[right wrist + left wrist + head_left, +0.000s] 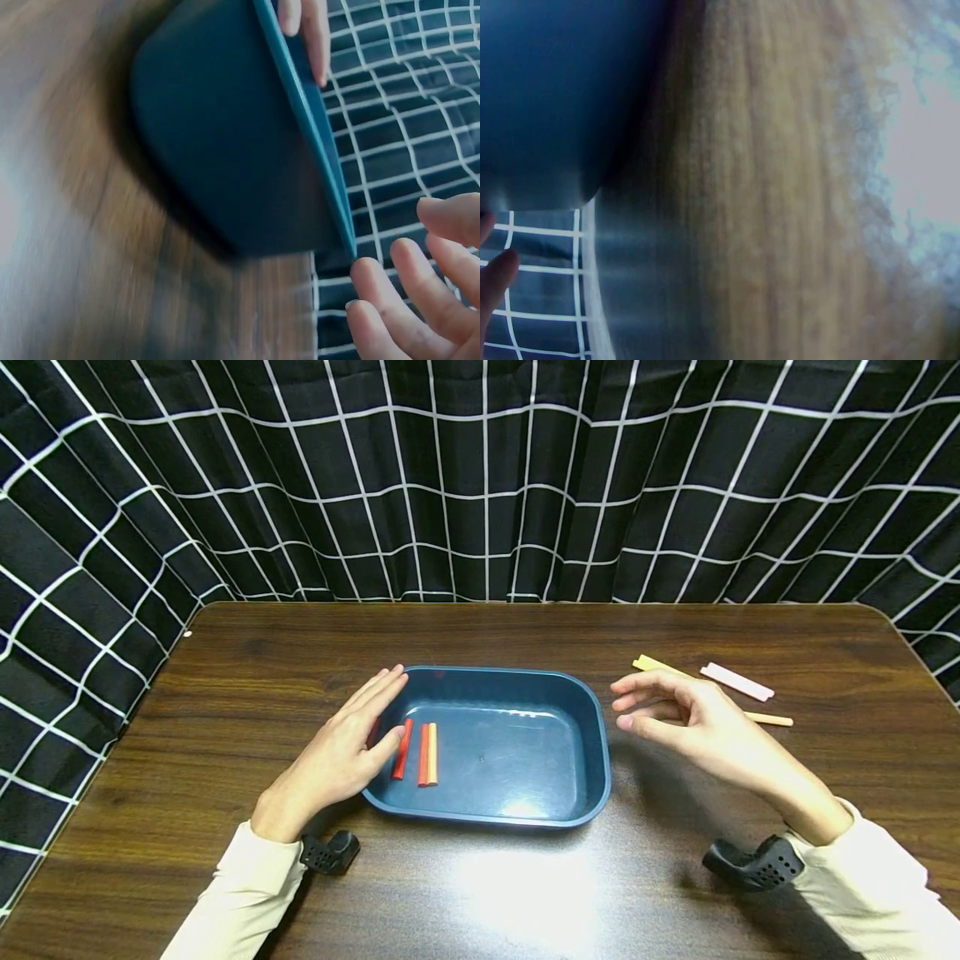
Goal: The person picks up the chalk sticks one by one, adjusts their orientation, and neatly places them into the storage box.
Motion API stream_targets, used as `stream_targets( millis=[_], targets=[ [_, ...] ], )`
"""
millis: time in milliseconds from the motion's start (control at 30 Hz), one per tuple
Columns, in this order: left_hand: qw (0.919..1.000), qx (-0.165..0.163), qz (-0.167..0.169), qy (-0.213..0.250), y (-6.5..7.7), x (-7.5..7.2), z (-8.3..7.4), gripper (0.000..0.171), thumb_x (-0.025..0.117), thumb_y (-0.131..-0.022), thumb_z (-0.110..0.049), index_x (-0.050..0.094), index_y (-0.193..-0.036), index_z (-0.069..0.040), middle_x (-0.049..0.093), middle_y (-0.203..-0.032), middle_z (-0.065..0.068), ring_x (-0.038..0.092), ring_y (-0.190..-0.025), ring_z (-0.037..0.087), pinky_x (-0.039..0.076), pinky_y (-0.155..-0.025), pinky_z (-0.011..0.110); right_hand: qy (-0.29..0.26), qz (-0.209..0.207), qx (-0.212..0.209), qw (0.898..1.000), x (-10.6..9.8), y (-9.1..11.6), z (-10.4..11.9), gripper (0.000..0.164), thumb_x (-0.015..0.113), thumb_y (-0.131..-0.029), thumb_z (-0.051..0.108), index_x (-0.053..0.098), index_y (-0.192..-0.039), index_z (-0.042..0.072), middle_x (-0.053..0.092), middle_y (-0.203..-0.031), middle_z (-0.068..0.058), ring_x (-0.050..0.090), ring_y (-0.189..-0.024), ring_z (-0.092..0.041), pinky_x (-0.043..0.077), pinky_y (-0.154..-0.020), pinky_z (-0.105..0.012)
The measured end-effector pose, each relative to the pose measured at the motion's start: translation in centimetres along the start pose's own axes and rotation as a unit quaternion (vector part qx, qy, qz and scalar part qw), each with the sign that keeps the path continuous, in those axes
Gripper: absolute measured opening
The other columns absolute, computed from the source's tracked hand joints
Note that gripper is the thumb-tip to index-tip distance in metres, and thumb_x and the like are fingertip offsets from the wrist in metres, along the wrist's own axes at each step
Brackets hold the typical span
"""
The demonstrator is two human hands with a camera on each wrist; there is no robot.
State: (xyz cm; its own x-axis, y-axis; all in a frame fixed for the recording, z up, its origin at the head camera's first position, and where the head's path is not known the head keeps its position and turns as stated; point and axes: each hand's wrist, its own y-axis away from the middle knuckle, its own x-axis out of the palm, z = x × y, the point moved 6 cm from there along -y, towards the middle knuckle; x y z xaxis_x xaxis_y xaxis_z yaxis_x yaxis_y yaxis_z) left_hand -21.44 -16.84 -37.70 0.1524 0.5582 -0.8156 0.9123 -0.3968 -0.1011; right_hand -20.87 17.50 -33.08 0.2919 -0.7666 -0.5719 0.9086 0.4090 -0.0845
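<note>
A blue plastic tub [480,821] sits on the table. My left hand [341,735] lies over its left rim, fingers straight and thumb reaching inside. Just under that thumb, a red chalk-like stick [402,752] lies in the tub; part of another red one is hidden by the hand. Beside them an orange-red stick [423,756] and a light orange stick [432,756] lie side by side. My right hand [693,718] hovers near the tub's right rim, fingers loosely bent with nothing between them. In the right wrist view its fingers [405,300] are spread near the rim.
Behind my right hand lie yellow sticks [652,664], pink sticks [737,682] and a light orange stick [772,719], partly covered by the hand. A black curtain with white grid lines [480,485] hangs past the table's far edge. Each wrist wears a black strap.
</note>
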Motion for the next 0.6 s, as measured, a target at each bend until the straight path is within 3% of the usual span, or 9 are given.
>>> stream_targets(
  millis=[233,433,600],
  targets=[
    [1.0000,0.000,0.001,0.000,-0.1,0.0,-0.1,0.065,0.060,-0.098,-0.022,0.033,-0.155,-0.009,0.026,-0.165,0.005,0.019,-0.155,0.025,0.020,-0.125,0.051,0.039,-0.013,-0.010,0.999,-1.5,0.9,-1.3,0.033,0.070,-0.092,0.011,0.063,-0.124,0.006,0.068,-0.105,0.016,0.069,-0.095,0.002,0.055,-0.078,-0.012],
    [1.0000,0.001,0.000,0.001,-0.1,-0.1,-0.2,0.065,0.060,-0.098,-0.022,0.032,-0.155,-0.010,0.027,-0.165,0.004,0.020,-0.155,0.025,0.020,-0.125,0.050,0.068,-0.029,-0.049,0.996,-2.7,1.6,-2.1,0.031,0.072,-0.089,0.006,0.065,-0.120,0.008,0.065,-0.107,0.013,0.069,-0.094,0.001,0.054,-0.078,-0.010],
    [1.0000,0.003,-0.002,0.001,0.0,-0.1,-0.1,0.065,0.060,-0.098,-0.022,0.032,-0.155,-0.010,0.027,-0.165,0.004,0.020,-0.154,0.026,0.021,-0.125,0.050,0.090,-0.037,-0.027,0.995,-3.6,2.3,-3.4,0.034,0.074,-0.086,0.002,0.066,-0.118,0.010,0.064,-0.106,0.021,0.066,-0.093,0.008,0.052,-0.076,-0.008]
  ],
)
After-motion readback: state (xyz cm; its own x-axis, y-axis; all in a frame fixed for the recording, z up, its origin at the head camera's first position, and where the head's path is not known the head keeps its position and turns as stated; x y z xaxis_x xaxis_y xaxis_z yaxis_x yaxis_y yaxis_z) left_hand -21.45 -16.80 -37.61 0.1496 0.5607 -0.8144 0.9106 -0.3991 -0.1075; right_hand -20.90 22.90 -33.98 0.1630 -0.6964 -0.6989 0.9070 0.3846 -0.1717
